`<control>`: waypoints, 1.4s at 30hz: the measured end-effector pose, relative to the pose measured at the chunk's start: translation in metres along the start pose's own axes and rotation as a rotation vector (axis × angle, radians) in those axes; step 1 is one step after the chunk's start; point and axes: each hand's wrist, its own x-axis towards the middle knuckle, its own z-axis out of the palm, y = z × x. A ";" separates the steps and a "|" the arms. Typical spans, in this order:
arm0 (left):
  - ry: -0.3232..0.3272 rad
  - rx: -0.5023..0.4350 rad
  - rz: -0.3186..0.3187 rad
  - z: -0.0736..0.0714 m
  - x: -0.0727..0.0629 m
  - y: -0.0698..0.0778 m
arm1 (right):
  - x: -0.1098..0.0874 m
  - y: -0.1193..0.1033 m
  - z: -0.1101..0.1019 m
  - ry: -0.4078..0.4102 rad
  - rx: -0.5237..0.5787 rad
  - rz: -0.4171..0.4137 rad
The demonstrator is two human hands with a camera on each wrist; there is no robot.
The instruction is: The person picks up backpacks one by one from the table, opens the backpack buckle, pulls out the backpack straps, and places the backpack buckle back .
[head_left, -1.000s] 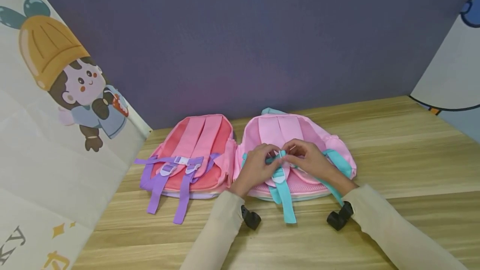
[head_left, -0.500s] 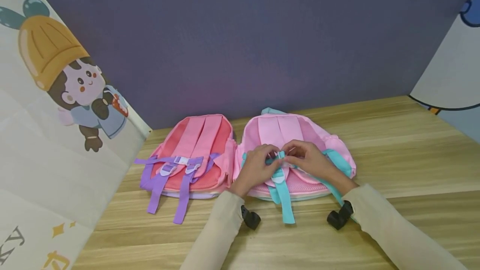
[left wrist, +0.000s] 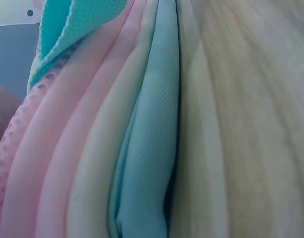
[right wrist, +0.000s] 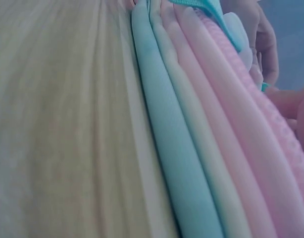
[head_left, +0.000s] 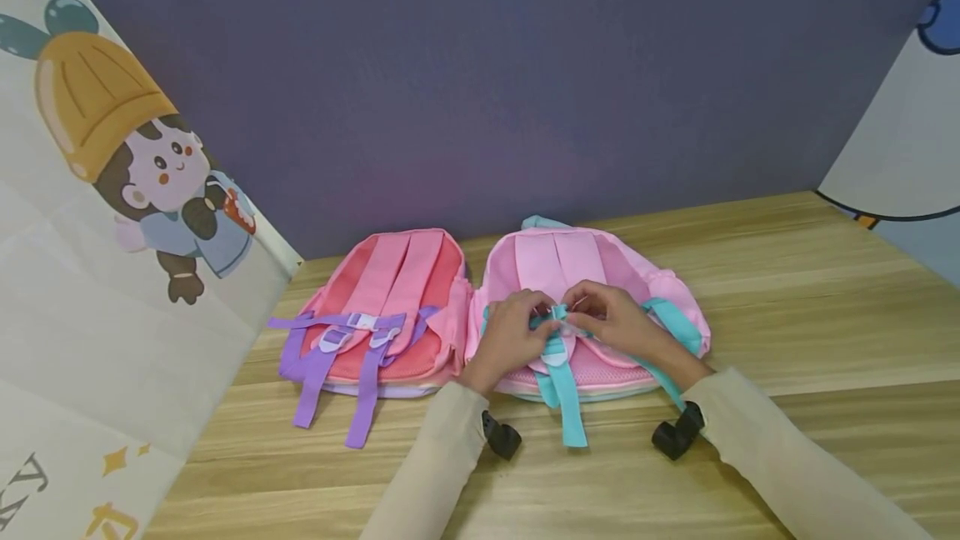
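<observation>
A light pink backpack with teal straps lies with its strap side up in the head view. Over its lower middle, my left hand pinches a teal strap at a small buckle. From the other side my right hand pinches the buckle area, thumb and forefinger close together. The fingers hide much of the buckle, so I cannot tell whether its halves are joined. Below it, a teal strap end hangs from a white strap adjuster onto the table.
A coral pink backpack with purple straps touches the light pink one on its left. Its white buckle joins a purple strap across it. Both lie on a wood-grain table before a dark wall.
Both hands stay at the buckle with only tiny finger motion. The buckle and the hanging teal strap end have shifted slightly to the left.
</observation>
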 end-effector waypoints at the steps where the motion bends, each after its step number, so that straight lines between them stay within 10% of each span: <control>1: -0.001 0.000 -0.005 0.000 0.000 0.000 | 0.000 0.000 0.000 0.000 -0.011 0.000; 42: -0.043 -0.003 -0.018 0.000 0.003 -0.002 | 0.001 0.001 -0.001 0.001 -0.084 -0.002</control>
